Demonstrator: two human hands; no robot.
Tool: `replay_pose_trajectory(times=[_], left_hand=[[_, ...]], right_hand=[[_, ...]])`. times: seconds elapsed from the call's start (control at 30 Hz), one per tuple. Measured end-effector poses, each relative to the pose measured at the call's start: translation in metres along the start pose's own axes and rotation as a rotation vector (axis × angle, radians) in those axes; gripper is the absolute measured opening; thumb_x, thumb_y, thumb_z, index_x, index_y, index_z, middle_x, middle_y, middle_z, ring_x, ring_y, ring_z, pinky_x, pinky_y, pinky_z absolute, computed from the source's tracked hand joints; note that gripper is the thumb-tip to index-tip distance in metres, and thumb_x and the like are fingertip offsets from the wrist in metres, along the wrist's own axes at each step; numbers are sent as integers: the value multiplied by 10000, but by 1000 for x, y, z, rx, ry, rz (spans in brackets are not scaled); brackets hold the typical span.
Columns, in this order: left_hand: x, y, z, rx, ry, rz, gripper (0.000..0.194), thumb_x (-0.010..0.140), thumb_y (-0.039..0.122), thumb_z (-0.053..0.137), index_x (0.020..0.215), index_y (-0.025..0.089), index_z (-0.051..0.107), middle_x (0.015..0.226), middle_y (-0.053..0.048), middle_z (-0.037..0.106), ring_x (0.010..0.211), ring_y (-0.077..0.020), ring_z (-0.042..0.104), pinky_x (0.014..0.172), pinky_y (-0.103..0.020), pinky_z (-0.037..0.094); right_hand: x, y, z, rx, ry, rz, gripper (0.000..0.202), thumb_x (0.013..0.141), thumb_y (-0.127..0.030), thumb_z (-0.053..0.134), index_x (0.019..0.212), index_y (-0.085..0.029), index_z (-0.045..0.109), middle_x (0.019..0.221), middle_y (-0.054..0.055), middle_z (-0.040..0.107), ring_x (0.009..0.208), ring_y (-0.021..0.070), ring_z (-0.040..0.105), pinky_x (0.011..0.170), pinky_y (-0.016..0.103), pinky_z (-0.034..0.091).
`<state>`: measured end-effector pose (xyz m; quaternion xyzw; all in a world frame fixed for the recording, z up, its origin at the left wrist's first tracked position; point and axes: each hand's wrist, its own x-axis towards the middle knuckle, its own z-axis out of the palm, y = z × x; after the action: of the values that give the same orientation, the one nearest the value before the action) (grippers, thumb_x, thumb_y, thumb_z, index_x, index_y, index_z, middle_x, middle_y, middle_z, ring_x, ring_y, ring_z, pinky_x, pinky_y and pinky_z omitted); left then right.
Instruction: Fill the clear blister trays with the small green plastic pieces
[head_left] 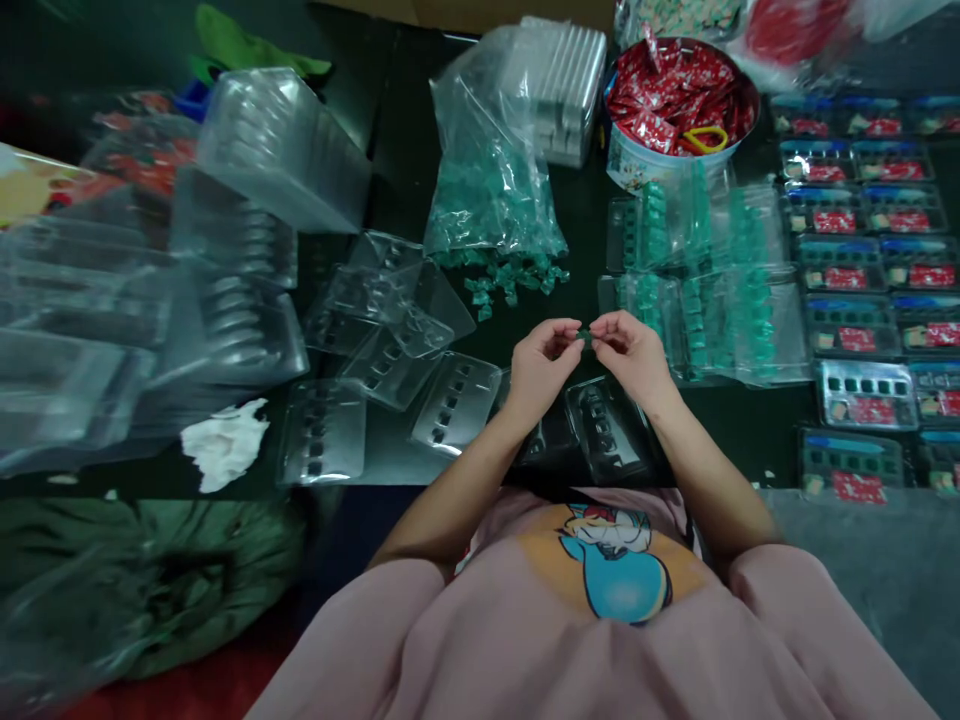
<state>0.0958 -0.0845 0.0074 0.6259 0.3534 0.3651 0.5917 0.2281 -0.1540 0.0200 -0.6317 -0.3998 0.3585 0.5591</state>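
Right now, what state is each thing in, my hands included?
Left hand: pinching
Right hand: pinching
Green piece: held between both hands' fingertips
Bag: part full
Loose pieces: spilled at the bag's near end
Tub: open, heaped
Red packets: piled loose in the tub
Scattered trays: overlapping
Green-filled trays: overlapping
Tray stack: nested, tilted
White scrap: crumpled
Packs at right: filled, set in rows

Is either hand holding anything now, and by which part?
A small translucent green piece, its sides apparently pinched by fingertips of the left hand and right hand.
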Motion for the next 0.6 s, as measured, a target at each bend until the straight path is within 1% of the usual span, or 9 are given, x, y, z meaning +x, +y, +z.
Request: replay_pose_trajectory(times=[0.07,0.13,0.2,0.27,0.37,0.47,0.53,0.6], left_hand=[[-4,2,2,-32,-55,-1,311,780,251,683,1082,179,698,908,-28,647,820,-121,610,778,-262,511],[-6,3,2,-62,-161,10,365,762,279,725,1119,209,705,990,-36,642,814,-114,610,772,-265,517],[-8,4,0,-74,-274,27,384,734,295,768,1110,232,722,1099,-51,630,791,-105,609,751,-266,521],[-11,5,0,-60,-338,41,359,733,311,780,1082,237,739,1147,-64,632,771,-101,606,731,-269,521],[-15,4,1,-9,-344,57,308,761,350,764,1042,227,754,1110,-75,667,779,-122,609,722,-284,520],[-18,3,2,-22,-312,83,307,770,361,759,1046,228,743,1067,-66,691,800,-138,625,741,-297,524],[-18,3,-1,-24,-278,82,312,783,354,750,1062,217,719,1031,-59,702,824,-146,640,770,-299,526],[-18,5,-6,70,-274,77,288,803,345,732,1045,192,701,967,-56,708,827,-152,648,774,-293,522]], right_hand=[[-10,-2,-6,3,26,6,128,761,-236,603,883,-201,596,821,-7,634,772,125,620,736,273,501],[-18,-1,-11,56,35,30,119,756,-253,615,863,-207,588,792,-19,621,735,116,603,704,262,492],[-25,0,-15,161,38,74,134,739,-267,642,844,-212,580,751,-35,599,684,103,577,667,247,481],[-31,1,-17,282,42,140,164,718,-285,673,824,-217,568,707,-52,572,628,87,548,627,230,468],[-38,3,-16,406,14,233,228,696,-336,719,802,-223,552,690,-62,562,602,79,547,591,213,459],[-43,3,-19,423,-39,252,268,695,-379,748,812,-221,566,725,-45,603,667,98,606,598,214,464],[-47,4,-25,383,-17,222,260,718,-390,745,831,-217,587,769,-26,640,721,114,635,630,225,477],[-51,4,-34,323,48,186,239,745,-388,733,846,-215,602,810,-10,664,753,122,644,667,241,491]])
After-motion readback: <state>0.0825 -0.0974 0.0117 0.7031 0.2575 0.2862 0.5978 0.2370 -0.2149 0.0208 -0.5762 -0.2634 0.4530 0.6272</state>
